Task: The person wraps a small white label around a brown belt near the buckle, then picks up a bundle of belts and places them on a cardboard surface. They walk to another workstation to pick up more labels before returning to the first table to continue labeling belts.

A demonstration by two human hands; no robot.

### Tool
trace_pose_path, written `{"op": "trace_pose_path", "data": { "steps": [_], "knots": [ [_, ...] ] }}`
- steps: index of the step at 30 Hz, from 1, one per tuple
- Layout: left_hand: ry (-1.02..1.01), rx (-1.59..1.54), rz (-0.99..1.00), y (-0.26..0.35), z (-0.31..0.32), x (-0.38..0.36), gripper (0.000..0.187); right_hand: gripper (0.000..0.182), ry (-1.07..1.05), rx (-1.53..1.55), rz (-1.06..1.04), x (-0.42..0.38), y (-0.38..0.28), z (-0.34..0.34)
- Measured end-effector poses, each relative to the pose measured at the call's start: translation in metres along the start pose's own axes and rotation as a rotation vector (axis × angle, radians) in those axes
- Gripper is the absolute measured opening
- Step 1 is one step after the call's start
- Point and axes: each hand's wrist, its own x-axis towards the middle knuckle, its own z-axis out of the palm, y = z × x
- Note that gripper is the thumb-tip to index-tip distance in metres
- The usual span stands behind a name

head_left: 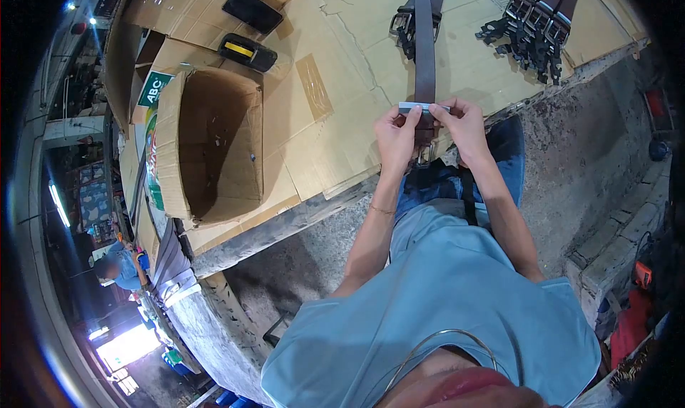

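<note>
Right of open carton [246, 130] — left hand [398, 135] and right hand [464, 131] pinch pale strip [414, 106] across dark belt [424, 58]; bundled belts [536, 19] lie farther right.

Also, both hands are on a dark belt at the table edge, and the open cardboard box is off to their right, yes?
Not quite: the open cardboard box is off to their left, as the head view shows. The left hand and right hand are on the dark belt at the table edge.
</note>
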Motion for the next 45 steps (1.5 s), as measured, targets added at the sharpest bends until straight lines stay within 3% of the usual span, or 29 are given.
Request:
{"op": "trace_pose_path", "data": {
  "steps": [3,5,8,11,15,17,21,24,26,30,35,45],
  "knots": [
    [-0.038,0.003,-0.06,0.003,0.001,-0.002,0.016,0.015,0.013,-0.001,-0.022,-0.001,-0.001,0.002],
    [0.161,0.077,0.11,0.006,0.012,-0.007,0.032,0.014,0.034,0.008,-0.055,0.001,0.006,0.003],
    [0.18,0.174,0.114,0.005,0.013,-0.013,0.045,0.014,0.047,0.025,-0.071,-0.003,0.004,0.003],
    [0.318,0.341,0.229,0.016,0.024,-0.018,0.04,0.012,0.045,0.097,-0.038,0.001,0.014,0.0],
    [0.294,0.501,0.372,0.01,0.024,-0.018,0.025,0.012,0.055,0.173,-0.053,-0.002,0.008,0.003],
    [0.324,0.437,0.342,0.012,0.026,-0.018,0.011,0.012,0.051,0.193,-0.044,-0.002,0.008,0.002],
    [0.276,0.43,0.275,0.008,0.021,-0.015,0.012,0.013,0.046,0.147,-0.03,0.0,0.011,-0.002],
    [0.204,0.228,0.231,0.003,0.016,-0.009,0.014,0.013,0.046,0.139,-0.04,0.001,0.014,-0.003],
    [0.141,0.121,-0.013,0.009,0.012,-0.008,0.013,0.014,0.052,0.133,-0.022,0.002,0.014,-0.004],
    [0.082,0.081,-0.023,0.005,0.006,-0.003,0.011,0.013,0.038,0.118,0.0,0.001,0.005,-0.004],
    [0.093,-0.147,-0.02,0.003,0.011,-0.006,0.029,0.012,-0.029,0.091,-0.017,0.001,0.004,-0.007],
    [0.023,-0.263,-0.104,0.006,0.014,-0.007,0.037,0.009,-0.139,0.138,-0.018,0.002,-0.001,-0.023]
  ]
}}
